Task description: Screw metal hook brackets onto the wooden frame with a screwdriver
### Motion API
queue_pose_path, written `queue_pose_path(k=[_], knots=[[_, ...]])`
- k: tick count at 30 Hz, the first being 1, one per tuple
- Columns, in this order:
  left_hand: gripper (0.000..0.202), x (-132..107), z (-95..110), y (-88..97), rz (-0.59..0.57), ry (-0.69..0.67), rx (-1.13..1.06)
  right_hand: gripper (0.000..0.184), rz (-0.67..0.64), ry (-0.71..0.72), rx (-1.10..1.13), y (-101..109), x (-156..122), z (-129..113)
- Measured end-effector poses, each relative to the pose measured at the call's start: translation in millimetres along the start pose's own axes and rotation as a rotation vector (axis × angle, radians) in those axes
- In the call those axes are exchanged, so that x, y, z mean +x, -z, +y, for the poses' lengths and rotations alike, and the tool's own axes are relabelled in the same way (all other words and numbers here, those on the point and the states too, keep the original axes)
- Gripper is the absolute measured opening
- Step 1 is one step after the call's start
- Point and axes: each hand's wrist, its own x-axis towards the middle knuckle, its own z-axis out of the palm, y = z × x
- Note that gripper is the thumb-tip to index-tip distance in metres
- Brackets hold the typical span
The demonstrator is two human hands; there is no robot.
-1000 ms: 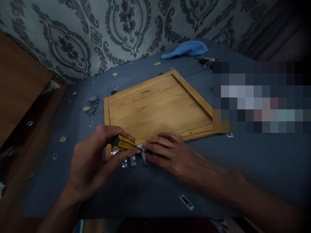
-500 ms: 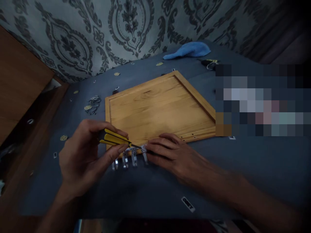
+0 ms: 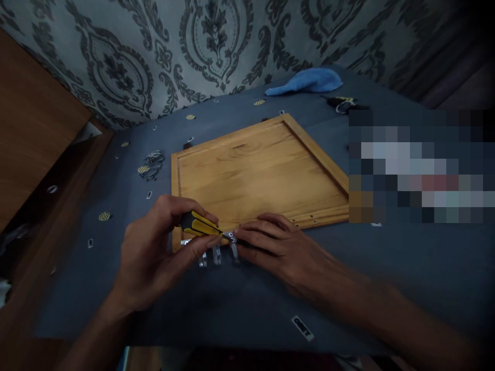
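Observation:
In my left hand [image 3: 154, 263] a screwdriver [image 3: 203, 226] with a yellow and black handle is pinched between thumb and fingers. Its thin shaft points right, to a screw at the right part of a silver metal hook rack [image 3: 234, 252]. The rack lies along the near edge of a wooden panel [image 3: 251, 180] with a raised frame, its hooks hanging past that edge. My right hand [image 3: 278, 247] is closed over the right end of the rack, fingertips beside the screwdriver's tip. Its thumb is hidden, and my left fingers cover part of the rack.
The panel lies on a dark blue patterned cloth [image 3: 216, 314]. A blue rag [image 3: 309, 81] and a black item [image 3: 344, 104] lie behind it. Left of the panel is a small heap of grey wire-like pieces [image 3: 153, 162]. Wallpapered wall stands behind; a pixelated patch hides the right.
My left hand has moved right with the screwdriver, bringing its handle nearer the right hand. The right hand stays on the rack, and the whole view has shifted slightly.

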Motion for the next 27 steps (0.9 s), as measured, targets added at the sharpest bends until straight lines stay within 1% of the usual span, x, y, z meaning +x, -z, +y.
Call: queue_pose_path(k=[3,7,14,17,27], knots=[[0.029,-1,-1,0.5,-0.011,-0.003,0.03,0.03,-0.002,0.018,-0.011,0,0,1],[0.032,-3,-2,0.1,-0.019,-0.049,0.094,0.031,-0.009,0.009,-0.013,-1,0,1],[0.027,-3,2,-7.2,0.049,-0.066,0.243,0.03,-0.002,0.006,0.023,1,0,-1],[0.025,-3,5,-9.2,0.052,-0.081,0.289,0.03,-0.019,0.003,0.038,1,0,-1],[0.022,-3,12,-11.3,0.056,-0.044,0.366,0.027,-0.018,0.006,0.01,0,0,-1]])
